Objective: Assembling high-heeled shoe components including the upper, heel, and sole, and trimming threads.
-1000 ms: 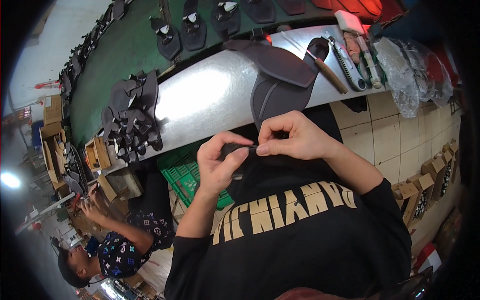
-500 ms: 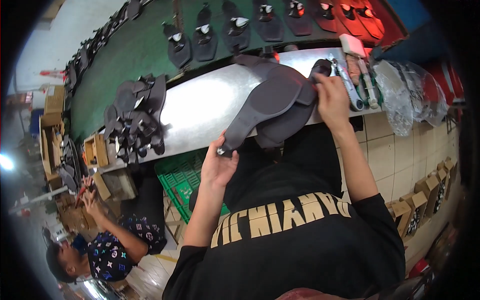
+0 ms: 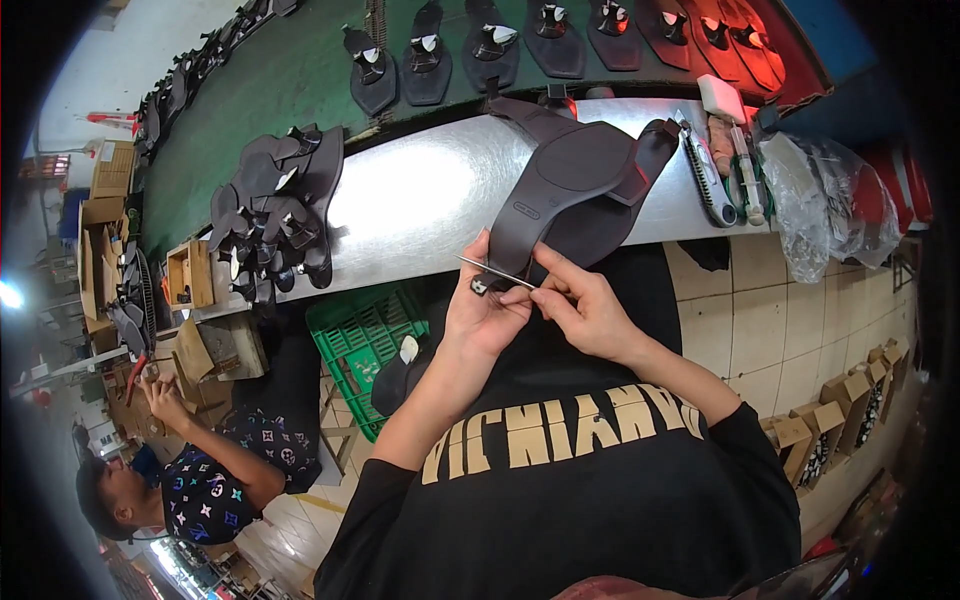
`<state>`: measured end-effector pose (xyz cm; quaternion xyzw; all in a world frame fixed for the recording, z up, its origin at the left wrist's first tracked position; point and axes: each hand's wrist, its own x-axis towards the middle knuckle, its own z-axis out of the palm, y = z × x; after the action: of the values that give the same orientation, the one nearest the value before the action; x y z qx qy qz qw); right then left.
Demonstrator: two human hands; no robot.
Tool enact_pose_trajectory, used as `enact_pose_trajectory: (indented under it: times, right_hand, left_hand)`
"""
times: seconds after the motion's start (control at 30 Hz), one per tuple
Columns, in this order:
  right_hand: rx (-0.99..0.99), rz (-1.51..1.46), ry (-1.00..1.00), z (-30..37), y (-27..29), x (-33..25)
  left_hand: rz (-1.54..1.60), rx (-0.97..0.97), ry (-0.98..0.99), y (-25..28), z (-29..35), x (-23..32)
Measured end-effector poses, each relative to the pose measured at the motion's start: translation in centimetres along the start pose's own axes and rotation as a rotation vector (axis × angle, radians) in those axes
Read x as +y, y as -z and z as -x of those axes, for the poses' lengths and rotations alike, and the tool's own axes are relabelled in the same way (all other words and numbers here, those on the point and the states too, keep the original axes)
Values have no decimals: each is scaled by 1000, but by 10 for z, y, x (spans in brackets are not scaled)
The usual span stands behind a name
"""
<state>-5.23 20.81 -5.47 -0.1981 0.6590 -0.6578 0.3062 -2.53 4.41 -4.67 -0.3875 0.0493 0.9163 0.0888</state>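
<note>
My left hand is closed around the narrow end of a dark sandal sole, just in front of the metal bench. A small shiny piece shows at that end, by the fingers. Between thumb and fingers, my right hand pinches a thin metal rod. It lies across the narrow end and reaches over to the left fingers. Its tip's exact contact cannot be made out. Another dark sole sits beneath the held one, partly hidden, and a strap end sticks out at the right.
On the bench a pile of sandal parts lies left; a utility knife, syringe-like tube and plastic bag lie right. Sandals line the green conveyor. A green crate stands below. A co-worker sits left.
My right hand has left the far strap end and come down beside my left hand, now with a thin metal rod. The sole has tilted and shifted slightly right.
</note>
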Motion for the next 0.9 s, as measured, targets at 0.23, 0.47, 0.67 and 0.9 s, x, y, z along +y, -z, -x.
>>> enact_pose_trajectory:
  times: [0.23,0.47,0.67,0.9]
  right_hand:
    - [39,-215,-68,0,3,-4]
    - [-125,-393,-323,0,7,-24]
    - [-191,-524,-352,-1,-6,-26]
    - [-145,-448,-267,-3,7,-30]
  left_hand:
    - [-10,-7,-44,-5,12,-3]
    - [-330,-7,-480,3,9,1]
    - [-615,65,-964,-6,9,-4]
    - [-667,-51,-1083,10,7,13]
